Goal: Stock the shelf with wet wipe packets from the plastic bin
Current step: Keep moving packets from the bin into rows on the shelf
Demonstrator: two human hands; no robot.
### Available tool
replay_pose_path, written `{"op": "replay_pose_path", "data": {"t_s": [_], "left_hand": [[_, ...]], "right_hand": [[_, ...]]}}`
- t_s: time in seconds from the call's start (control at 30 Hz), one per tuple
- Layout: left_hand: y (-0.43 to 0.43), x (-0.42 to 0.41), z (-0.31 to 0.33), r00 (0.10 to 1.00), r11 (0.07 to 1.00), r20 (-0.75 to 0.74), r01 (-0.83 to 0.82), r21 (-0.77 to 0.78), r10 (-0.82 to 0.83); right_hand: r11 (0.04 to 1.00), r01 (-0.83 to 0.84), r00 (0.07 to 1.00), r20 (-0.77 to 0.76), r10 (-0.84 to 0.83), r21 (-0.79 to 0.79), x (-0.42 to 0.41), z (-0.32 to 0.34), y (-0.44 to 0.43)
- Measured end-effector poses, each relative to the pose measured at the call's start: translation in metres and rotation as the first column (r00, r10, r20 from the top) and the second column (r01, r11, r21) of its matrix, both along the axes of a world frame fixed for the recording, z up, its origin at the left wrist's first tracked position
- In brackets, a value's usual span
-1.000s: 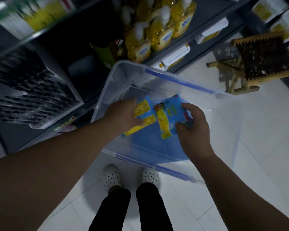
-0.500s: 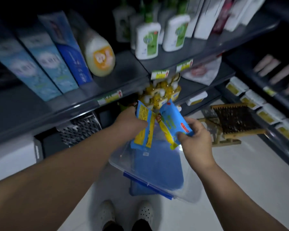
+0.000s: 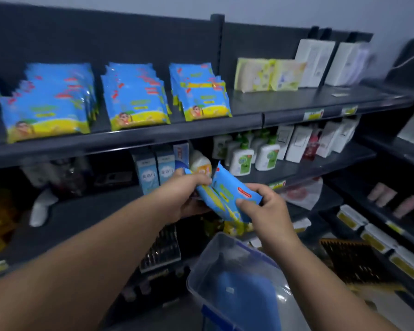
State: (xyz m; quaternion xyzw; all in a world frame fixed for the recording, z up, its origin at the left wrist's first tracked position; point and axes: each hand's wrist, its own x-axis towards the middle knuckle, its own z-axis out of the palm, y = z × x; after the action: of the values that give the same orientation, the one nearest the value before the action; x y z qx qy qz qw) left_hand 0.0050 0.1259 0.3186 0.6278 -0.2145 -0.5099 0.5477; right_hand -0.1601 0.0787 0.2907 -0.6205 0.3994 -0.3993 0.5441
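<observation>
Two wet wipe packets [image 3: 227,191], labels too blurred to read: left hand [image 3: 189,189] grips one, right hand [image 3: 267,207] the other.

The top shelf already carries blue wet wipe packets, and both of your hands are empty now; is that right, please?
Not quite: the head view shows the left hand gripping one blue packet and the right hand pinching a second packet. The top shelf does carry blue wet wipe packets.

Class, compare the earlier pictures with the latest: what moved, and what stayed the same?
The left hand and right hand rose out of the plastic bin, carrying the wet wipe packets up toward the shelf. Unchanged: both hands grip the packets; the bin sits below.
</observation>
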Motion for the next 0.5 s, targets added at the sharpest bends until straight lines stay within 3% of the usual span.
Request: {"op": "replay_pose_path", "data": {"t_s": [0.3,0.5], "left_hand": [[0.109,0.065,0.071,0.992,0.983,-0.107,-0.089,-0.163,0.072],[0.169,0.090,0.071,0.975,0.974,0.139,-0.148,-0.169,0.172]], "right_hand": [[0.989,-0.105,0.992,0.060,0.112,-0.103,0.068,0.063,0.070],[0.986,-0.159,0.985,0.055,0.162,-0.058,0.108,0.071,0.118]]}}
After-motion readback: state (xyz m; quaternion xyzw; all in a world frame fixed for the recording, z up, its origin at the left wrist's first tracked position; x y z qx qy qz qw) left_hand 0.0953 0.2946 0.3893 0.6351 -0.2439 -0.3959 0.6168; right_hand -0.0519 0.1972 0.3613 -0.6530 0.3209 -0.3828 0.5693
